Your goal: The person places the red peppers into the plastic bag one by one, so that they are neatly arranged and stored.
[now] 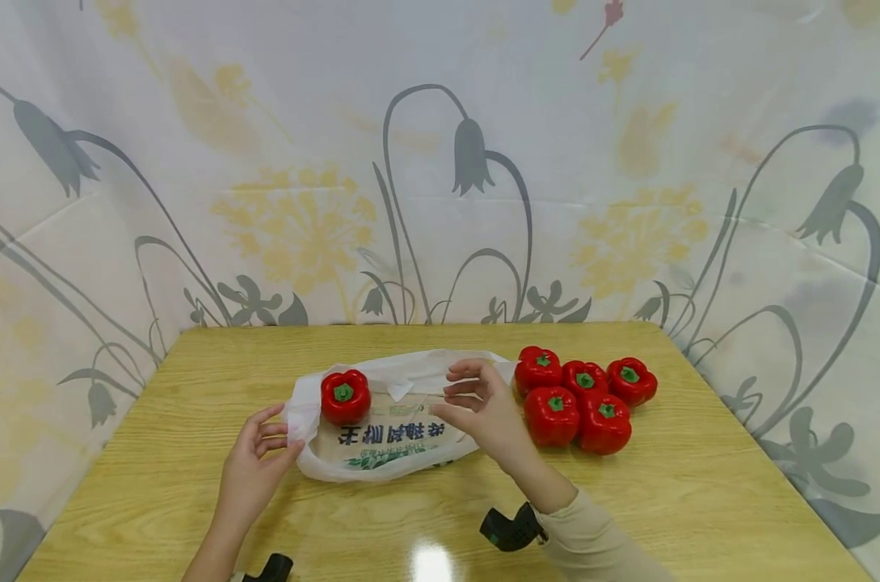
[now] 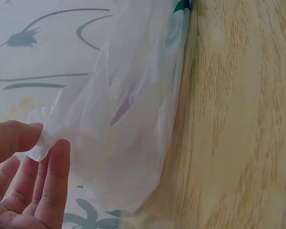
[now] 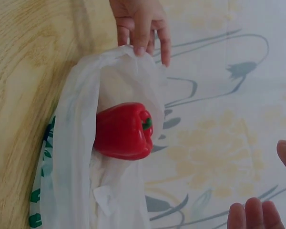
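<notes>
A white plastic bag (image 1: 367, 470) with printed characters and green leaves lies open on the table. One red bell pepper (image 1: 346, 398) with a green stem sits inside, toward the bag's left end; it also shows in the right wrist view. My left hand (image 1: 256, 457) pinches the bag's left edge between thumb and fingers, and in the left wrist view the gathered plastic (image 2: 47, 136) is between them. Over the right part of the bag, my right hand (image 1: 486, 408) is held with fingers apart and slightly bent, holding nothing.
Several more red bell peppers (image 1: 553, 416) stand clustered on the wooden table (image 1: 701, 501), just right of the bag and close to my right hand. A patterned cloth (image 1: 425, 242) hangs behind the table's far edge. Dark wrist devices (image 1: 511, 529) are on my wrists.
</notes>
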A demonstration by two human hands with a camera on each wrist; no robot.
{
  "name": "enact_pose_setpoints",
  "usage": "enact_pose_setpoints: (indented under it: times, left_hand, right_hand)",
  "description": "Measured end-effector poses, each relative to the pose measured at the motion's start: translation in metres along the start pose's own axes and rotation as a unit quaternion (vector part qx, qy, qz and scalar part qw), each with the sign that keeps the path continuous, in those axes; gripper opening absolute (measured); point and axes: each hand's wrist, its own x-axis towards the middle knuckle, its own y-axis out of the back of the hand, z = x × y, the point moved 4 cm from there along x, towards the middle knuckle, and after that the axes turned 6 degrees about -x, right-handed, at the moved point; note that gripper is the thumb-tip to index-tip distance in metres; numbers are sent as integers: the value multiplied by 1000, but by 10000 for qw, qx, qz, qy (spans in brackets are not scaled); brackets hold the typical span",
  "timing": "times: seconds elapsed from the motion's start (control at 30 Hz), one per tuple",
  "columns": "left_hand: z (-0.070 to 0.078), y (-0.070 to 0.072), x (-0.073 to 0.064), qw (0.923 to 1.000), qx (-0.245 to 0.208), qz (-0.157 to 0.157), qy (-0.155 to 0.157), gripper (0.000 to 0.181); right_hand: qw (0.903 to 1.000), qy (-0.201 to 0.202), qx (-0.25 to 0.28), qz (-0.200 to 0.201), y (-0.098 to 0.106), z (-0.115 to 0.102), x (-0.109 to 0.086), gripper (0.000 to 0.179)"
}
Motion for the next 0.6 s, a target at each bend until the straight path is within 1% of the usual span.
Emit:
enact_pose_setpoints:
  times: [0.17, 0.37, 0.6]
  left_hand:
    - [1, 0, 0, 10000, 0, 17, 55, 57]
    - [3, 0, 0, 10000, 78, -2, 54, 57]
    - [2, -1, -1, 10000, -10, 19, 16, 57]
  right_hand:
    - [9998, -140, -52, 112, 11, -1, -4, 45]
    - [9994, -34, -153, 322, 24, 1, -9, 44]
    - [9986, 77, -278, 434, 39, 1, -14, 43]
